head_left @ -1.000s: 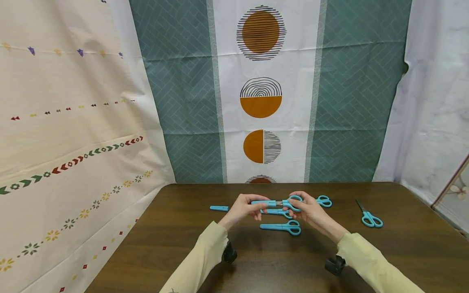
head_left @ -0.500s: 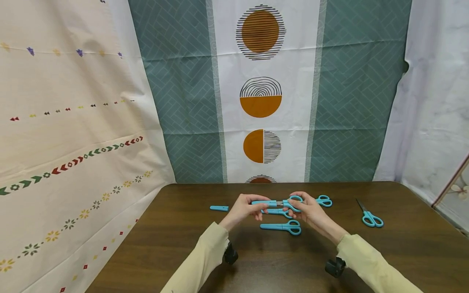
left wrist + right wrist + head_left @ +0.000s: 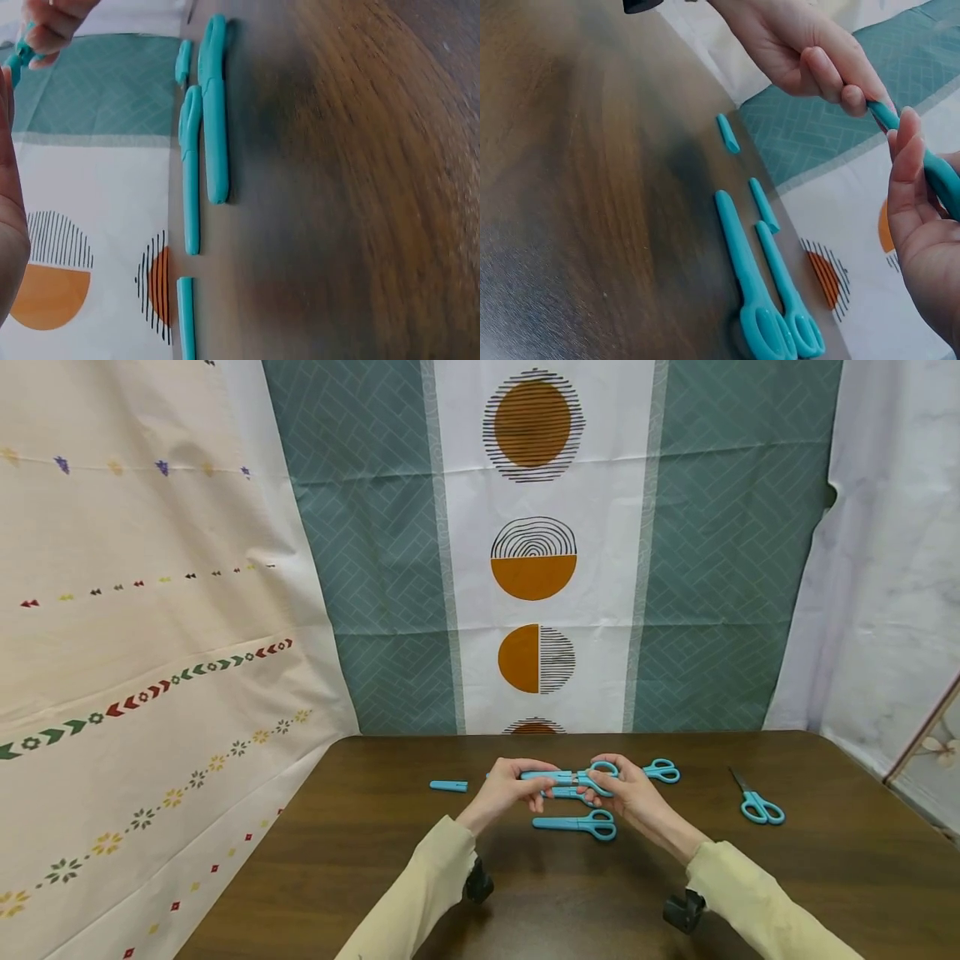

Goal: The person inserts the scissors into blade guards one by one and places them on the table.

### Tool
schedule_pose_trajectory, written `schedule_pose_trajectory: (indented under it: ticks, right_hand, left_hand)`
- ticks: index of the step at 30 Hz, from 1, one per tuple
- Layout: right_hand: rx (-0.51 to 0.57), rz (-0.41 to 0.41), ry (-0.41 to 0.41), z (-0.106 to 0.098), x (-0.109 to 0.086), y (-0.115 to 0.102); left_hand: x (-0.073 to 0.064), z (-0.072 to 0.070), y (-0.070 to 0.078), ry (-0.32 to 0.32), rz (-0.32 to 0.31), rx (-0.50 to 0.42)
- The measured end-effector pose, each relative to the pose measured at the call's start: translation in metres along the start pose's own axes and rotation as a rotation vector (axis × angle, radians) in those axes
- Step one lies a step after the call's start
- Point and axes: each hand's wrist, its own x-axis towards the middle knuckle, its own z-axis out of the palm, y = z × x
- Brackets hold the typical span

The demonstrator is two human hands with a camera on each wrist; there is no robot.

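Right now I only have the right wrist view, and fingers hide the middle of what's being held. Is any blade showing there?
Observer: Yes, the head view shows a sliver of metal between the cover and the handles.
Operator: Any scissors outside my frame?
Observer: A pair with bare blades lies toward the right end of the table.
Operator: Anything else?
Observer: Yes, the handles of another pair show just past the right hand.
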Motion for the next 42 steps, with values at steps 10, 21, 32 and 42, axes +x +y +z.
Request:
schedule_pose_trajectory:
  ticks: [10, 21, 32, 42]
  right_hand:
    - [0.031, 0.012, -0.046, 0.004, 0.001, 0.0]
    - [-0.118, 0.077, -0.074, -0.001, 0.003, -0.005]
    - [-0.219, 0.088, -0.125, -0.007, 0.003, -0.006]
    - [-0.268, 0.073, -0.135, -0.007, 0.002, -0.008]
  left_hand:
    - [0.001, 0.004, 0.003, 0.014, 0.0, 0.013]
    - [-0.001, 0.002, 0.002, 0.027, -0.017, -0.012]
    - [0.001, 0.0, 0.0, 0.031, -0.034, -0.003]
    - [-0.001, -0.001, 0.001, 0.027, -0.027, -0.014]
